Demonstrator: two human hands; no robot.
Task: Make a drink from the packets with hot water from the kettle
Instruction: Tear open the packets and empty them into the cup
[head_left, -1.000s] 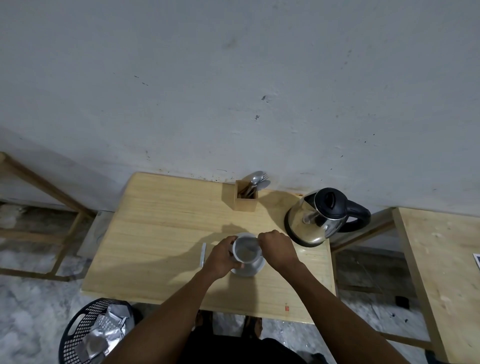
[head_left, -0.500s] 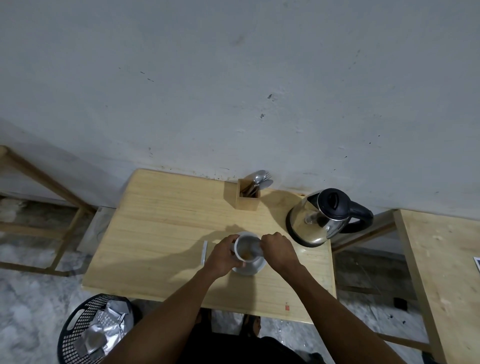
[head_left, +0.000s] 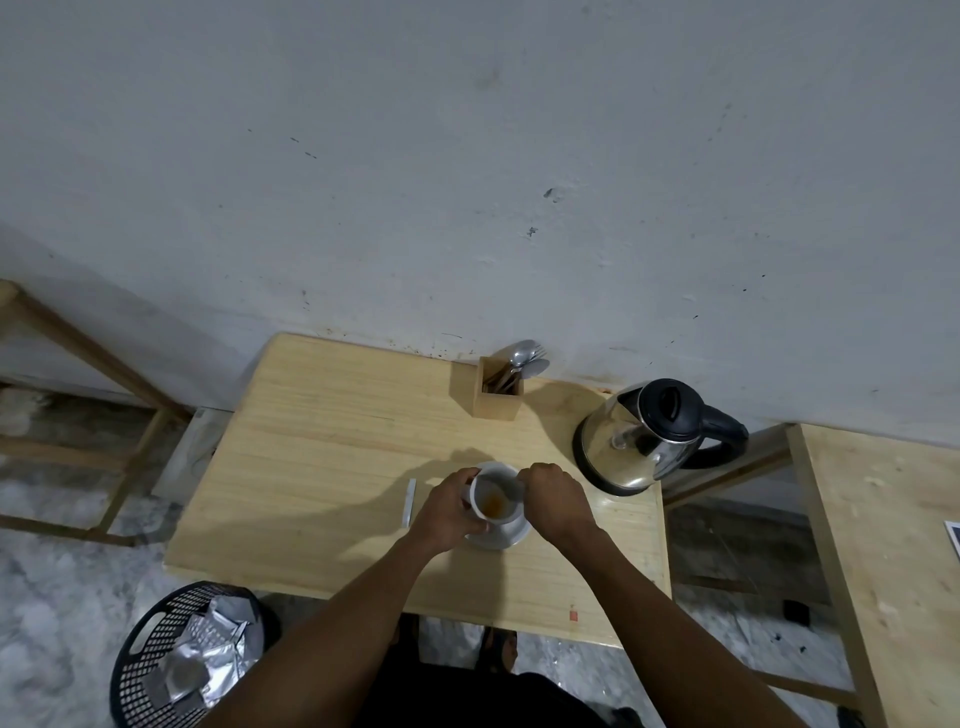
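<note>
Cup (head_left: 496, 499) sits on saucer (head_left: 501, 538) at lower centre of frame, left hand (head_left: 448, 512) fingers wrapped round its left side; right hand (head_left: 556, 499) fisted at right rim, contents unclear. Kettle (head_left: 641, 434) lies upper right, nearer right hand; unopened packet (head_left: 410, 503) just left of left hand

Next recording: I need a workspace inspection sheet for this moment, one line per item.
Surface: wooden table, against the wall.
Job's things: white cup on a saucer, brownish contents inside; steel kettle to its right; white sachet lying to its left.
Clutter: wooden holder with spoons.
Grippers: left hand wraps the cup; right hand is closed at the rim, what it holds is hidden.
Cables: nothing seen.
Surroundings: black basket with foil wrappers on the floor; second table at right.
</note>
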